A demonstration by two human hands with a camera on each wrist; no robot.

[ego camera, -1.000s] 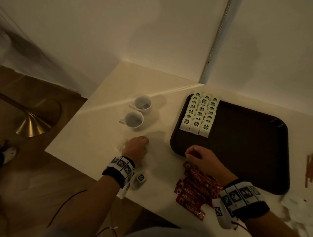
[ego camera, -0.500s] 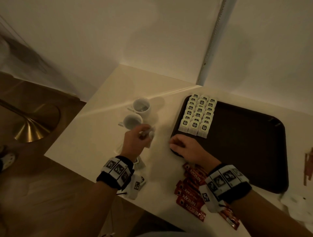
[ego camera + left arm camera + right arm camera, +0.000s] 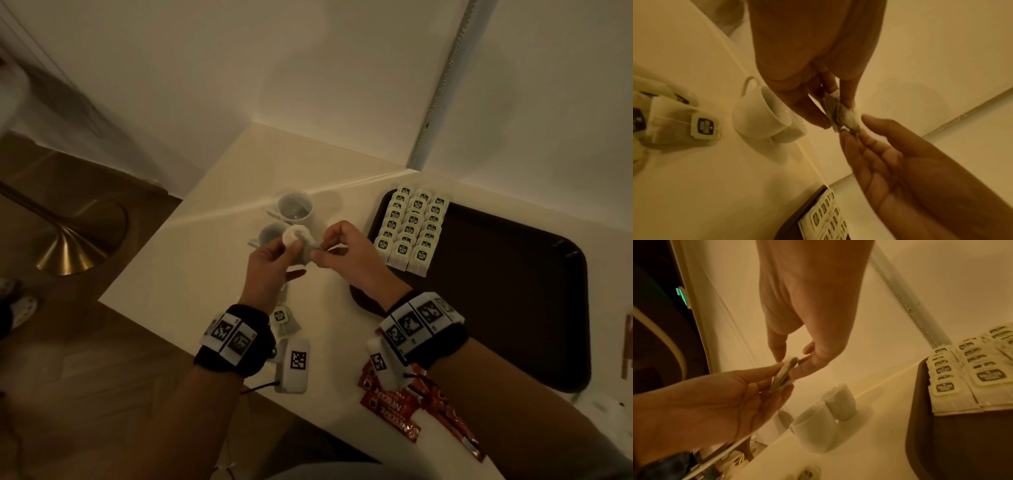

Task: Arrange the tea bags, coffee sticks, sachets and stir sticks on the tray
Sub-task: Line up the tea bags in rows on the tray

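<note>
Hands, left (image 3: pixel 270 263) and right (image 3: pixel 346 255), pinch one tea bag (image 3: pixel 297 240) above cups (image 3: pixel 294 209).

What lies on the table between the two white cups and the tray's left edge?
Nothing rests there: in the head view the table between the cups and the tray is bare; the hands hold a tea bag above that stretch.
</note>
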